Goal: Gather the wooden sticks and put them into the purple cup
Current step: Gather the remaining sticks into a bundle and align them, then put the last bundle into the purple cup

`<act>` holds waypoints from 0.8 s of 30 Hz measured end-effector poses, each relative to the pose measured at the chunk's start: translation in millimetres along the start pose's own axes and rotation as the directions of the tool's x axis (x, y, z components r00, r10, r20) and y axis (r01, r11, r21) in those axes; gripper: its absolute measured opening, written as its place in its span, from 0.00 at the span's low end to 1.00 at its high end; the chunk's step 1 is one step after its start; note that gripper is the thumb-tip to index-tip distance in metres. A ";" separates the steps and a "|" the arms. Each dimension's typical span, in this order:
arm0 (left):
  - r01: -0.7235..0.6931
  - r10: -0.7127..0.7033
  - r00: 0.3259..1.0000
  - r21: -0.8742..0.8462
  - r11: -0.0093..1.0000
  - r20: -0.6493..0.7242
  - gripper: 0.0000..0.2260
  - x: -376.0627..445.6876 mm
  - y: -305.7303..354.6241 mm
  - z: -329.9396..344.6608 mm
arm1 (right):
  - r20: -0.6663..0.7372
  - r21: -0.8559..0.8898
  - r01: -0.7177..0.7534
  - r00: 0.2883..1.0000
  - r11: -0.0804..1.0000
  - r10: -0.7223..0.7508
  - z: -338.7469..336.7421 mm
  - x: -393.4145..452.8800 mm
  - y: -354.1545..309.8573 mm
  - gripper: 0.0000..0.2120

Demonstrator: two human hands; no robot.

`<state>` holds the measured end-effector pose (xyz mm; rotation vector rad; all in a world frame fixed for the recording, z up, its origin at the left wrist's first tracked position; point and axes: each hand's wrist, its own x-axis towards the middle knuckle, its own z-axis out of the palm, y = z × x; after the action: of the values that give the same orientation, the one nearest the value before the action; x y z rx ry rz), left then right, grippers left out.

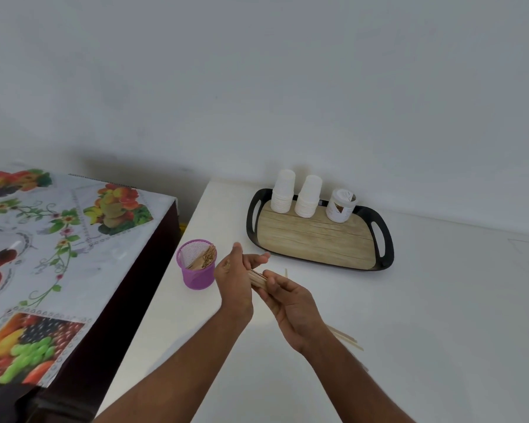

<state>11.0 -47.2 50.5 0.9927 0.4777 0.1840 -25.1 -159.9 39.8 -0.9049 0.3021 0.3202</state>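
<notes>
Head view: right hand (290, 306) fingers curl around wooden sticks (258, 279); left hand (237, 276) fingers straight, squaring ends. Next: tip bundle into purple cup (197, 264).

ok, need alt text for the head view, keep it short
Two hands hold a bundle of wooden sticks over a white table, right hand gripping, left hand flat against the ends, beside a purple cup already holding sticks. Behind, a tray carries paper cup stacks.
</notes>
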 end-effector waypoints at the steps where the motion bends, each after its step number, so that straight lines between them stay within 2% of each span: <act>1: 0.001 -0.001 1.000 0.001 1.000 0.005 0.20 2.1 1.6 -4.5 | -0.011 -0.023 0.009 1.000 1.000 -0.010 2.6 2.6 1.6 0.18; 5: 0.006 -0.007 0.999 0.024 1.000 0.044 0.12 6.2 2.6 -30.2 | -0.039 -0.154 0.036 0.998 0.987 -0.043 9.3 13.1 5.0 0.11; 7: -0.015 0.012 0.999 0.057 0.998 0.051 0.15 7.6 -1.1 -47.9 | -0.053 -0.201 0.042 0.997 0.979 -0.053 13.1 18.5 6.5 0.07; 9: -0.043 0.038 0.999 0.168 0.985 0.035 0.19 8.1 -8.4 -70.0 | -0.075 -0.232 0.044 0.995 0.972 -0.063 16.3 25.7 6.9 0.06; 12: -0.098 0.095 0.995 0.371 0.923 0.026 0.20 9.1 -23.9 -111.7 | -0.102 -0.252 0.043 0.992 0.967 -0.070 21.1 36.9 3.8 0.06; 15: 0.012 0.005 0.999 0.328 0.945 -0.052 0.17 16.4 -33.2 -142.1 | -0.102 -0.275 0.054 0.991 0.960 -0.085 30.2 48.2 1.4 0.05; 16: -0.001 0.024 0.998 0.361 0.933 -0.059 0.16 19.7 -34.6 -147.4 | -0.094 -0.301 0.070 0.990 0.951 -0.103 34.6 51.9 1.3 0.05; 18: -0.125 0.154 0.988 0.516 0.847 -0.014 0.14 24.3 -36.8 -153.8 | -0.074 -0.382 0.121 0.984 0.916 -0.161 44.5 57.6 1.4 0.05; 21: -0.343 0.366 0.920 0.741 0.577 0.141 0.14 34.6 -37.7 -171.7 | -0.035 -0.539 0.227 0.956 0.811 -0.291 60.8 65.6 -0.9 0.07; 23: -0.393 0.395 0.888 0.834 0.386 0.235 0.19 48.6 -36.5 -188.4 | 0.022 -0.673 0.309 0.916 0.672 -0.400 73.3 73.5 -3.2 0.08; 24: -0.394 0.371 0.889 0.861 0.321 0.269 0.23 55.5 -36.4 -194.7 | 0.072 -0.754 0.347 0.888 0.558 -0.455 79.8 77.6 -3.7 0.08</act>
<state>-33.2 101.0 -85.0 2.2278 0.2768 0.3620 56.7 -86.7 58.9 -1.8059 0.0531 -0.0766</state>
